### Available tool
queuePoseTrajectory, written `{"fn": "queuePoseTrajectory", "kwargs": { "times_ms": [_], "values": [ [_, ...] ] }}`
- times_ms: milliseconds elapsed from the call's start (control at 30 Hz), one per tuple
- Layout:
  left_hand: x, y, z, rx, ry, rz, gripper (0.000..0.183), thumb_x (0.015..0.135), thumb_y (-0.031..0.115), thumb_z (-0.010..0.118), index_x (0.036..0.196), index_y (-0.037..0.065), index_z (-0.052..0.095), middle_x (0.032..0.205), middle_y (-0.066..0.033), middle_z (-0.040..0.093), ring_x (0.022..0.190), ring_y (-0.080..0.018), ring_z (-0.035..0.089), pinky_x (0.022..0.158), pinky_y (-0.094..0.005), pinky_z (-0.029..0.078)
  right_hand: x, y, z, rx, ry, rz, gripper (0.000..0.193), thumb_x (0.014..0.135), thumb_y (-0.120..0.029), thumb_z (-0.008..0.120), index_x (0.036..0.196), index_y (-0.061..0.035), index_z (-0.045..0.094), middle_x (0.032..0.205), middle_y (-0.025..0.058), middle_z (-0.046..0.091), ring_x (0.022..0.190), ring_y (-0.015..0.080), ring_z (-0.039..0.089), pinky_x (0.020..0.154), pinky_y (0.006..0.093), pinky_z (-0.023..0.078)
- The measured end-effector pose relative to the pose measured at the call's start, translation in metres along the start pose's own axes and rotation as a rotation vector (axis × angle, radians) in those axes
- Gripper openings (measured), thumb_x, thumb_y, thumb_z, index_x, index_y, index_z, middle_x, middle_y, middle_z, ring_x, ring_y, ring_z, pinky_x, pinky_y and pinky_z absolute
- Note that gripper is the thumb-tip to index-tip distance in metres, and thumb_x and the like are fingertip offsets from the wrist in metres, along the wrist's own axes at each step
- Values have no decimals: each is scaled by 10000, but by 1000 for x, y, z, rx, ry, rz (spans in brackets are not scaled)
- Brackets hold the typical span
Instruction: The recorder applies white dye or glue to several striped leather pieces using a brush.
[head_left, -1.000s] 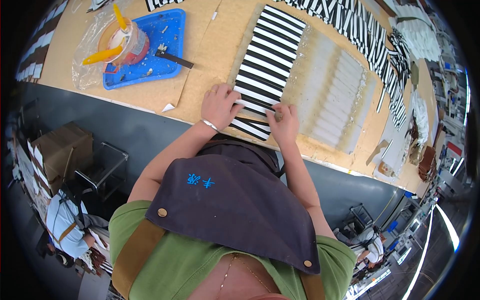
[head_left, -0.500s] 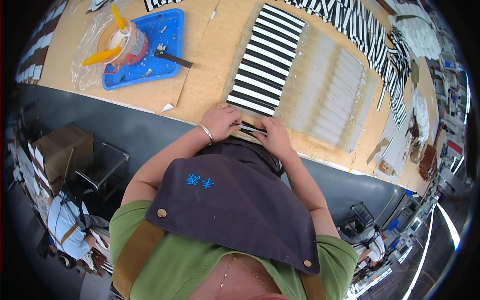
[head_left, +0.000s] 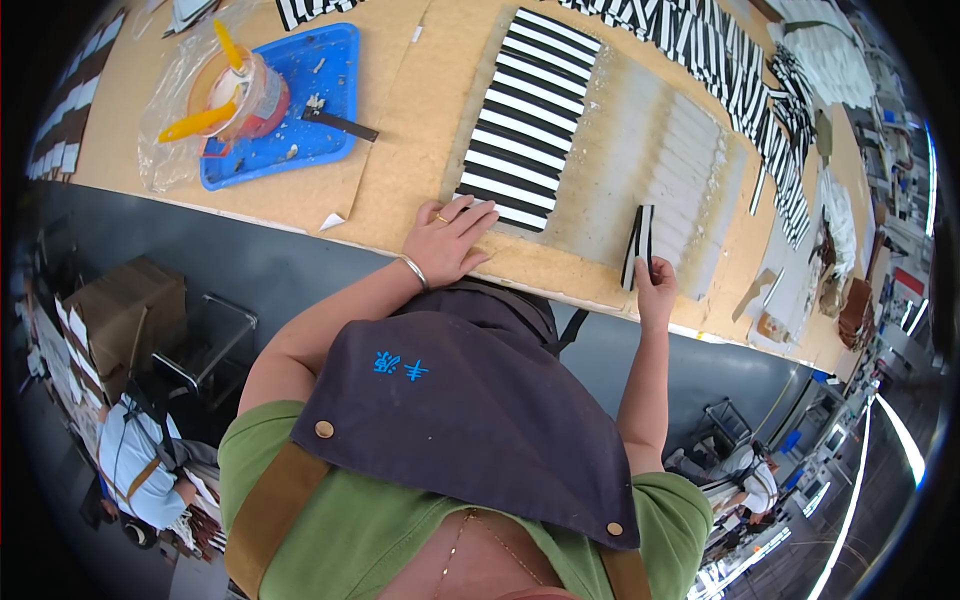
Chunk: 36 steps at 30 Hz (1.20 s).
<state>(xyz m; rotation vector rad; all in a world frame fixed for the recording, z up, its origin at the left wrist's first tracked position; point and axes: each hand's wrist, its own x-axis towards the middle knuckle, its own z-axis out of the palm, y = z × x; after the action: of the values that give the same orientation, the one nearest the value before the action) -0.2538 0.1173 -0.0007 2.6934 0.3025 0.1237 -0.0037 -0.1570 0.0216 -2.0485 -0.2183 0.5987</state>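
My left hand (head_left: 452, 236) lies palm down by the table's near edge, fingers outstretched. Its fingertips touch the near end of a row of black-and-white strips (head_left: 525, 115), laid side by side on a glue-stained grey sheet (head_left: 625, 190). Farther right, my right hand (head_left: 655, 289) pinches a black-and-white strip (head_left: 643, 235) by its lower end. The strip stands nearly upright over the sheet's near part and looks folded or doubled; which of these, I cannot tell.
A blue tray (head_left: 335, 80) at the far left holds a tub (head_left: 262, 98) with yellow-handled tools and a dark flat scraper (head_left: 345, 124). Heaped striped strips (head_left: 735, 85) line the far right. A cardboard box (head_left: 130, 315) stands left, below the table; people work on both sides.
Both hands were together at the table edge on a strip. My right hand has carried the strip right and raised it; my left hand has let go and spread flat by the row.
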Motion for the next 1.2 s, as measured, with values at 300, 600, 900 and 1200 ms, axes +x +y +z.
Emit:
{"fn": "queuePoseTrajectory", "kwargs": {
  "times_ms": [300,600,900,1200],
  "values": [
    [13,16,-25,-226,122,-61,621,800,344,661,1357,174,446,1353,-29,458,1196,-242,459,933,-449,353,-41,-74,69,-238,-439,-288,177,841,-97,680,982,-6,624,871,75,632,808,131,597,667,270,485],
    [12,3,-11,-488,18,-298,160,830,187,640,967,127,582,854,-66,633,805,-303,607,651,-386,480,-40,-59,141,-239,-306,-317,227,823,-149,676,1013,-47,606,917,117,666,750,215,636,643,290,491],
    [13,-5,2,-299,240,-227,112,787,190,674,810,141,576,769,-41,587,705,-271,590,581,-388,459,-38,-46,148,-341,-213,-294,220,779,-157,713,948,-59,611,866,102,664,533,212,568,533,319,463],
    [11,-2,3,-241,183,-280,151,752,175,713,855,143,607,845,-56,542,691,-245,569,585,-369,451,-34,-44,138,-515,-21,-449,234,750,-188,737,941,-103,632,906,87,578,640,217,578,588,338,474]
  ]
}}
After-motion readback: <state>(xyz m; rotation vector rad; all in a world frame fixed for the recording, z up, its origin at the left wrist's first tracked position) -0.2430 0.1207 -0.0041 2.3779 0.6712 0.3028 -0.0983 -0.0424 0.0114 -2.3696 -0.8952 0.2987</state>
